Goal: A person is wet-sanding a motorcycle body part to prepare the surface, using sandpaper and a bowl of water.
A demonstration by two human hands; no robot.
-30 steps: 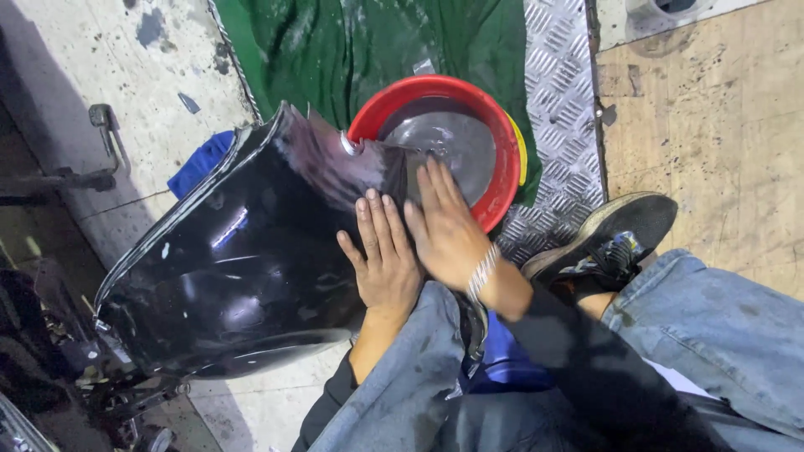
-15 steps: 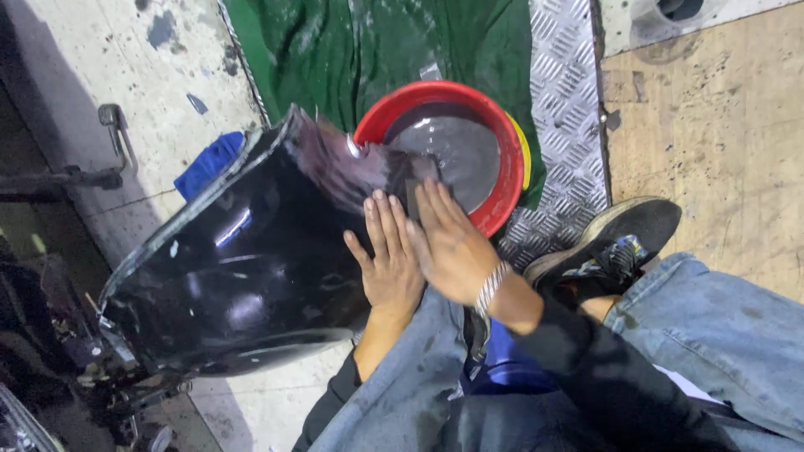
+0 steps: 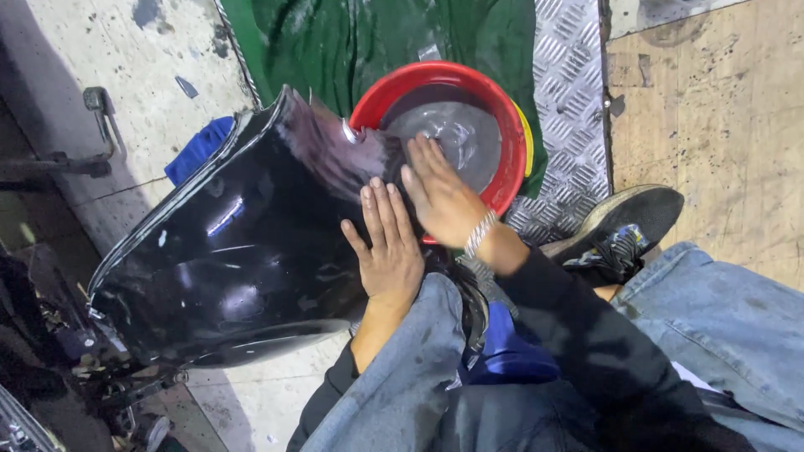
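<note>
Concrete floor [image 3: 151, 75], stained and pitted. On it: a green tarp [image 3: 352, 42], a strip of metal tread plate [image 3: 569, 92] and a plywood sheet [image 3: 712, 125]. A red basin [image 3: 502, 109] of water sits on the tarp. A blue cloth [image 3: 197, 149] lies beside the black fender [image 3: 234, 259].

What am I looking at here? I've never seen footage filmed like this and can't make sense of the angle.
The camera sits on a person's head and looks down, so you see their own arms and knees in jeans. Both hands lie flat, holding nothing: the left hand rests on a glossy black panel, and the right hand, with a bracelet at the wrist, lies at the panel's edge over a red basin of water. The basin stands on a green sheet beside a ridged metal plate. One shoe shows.
</note>
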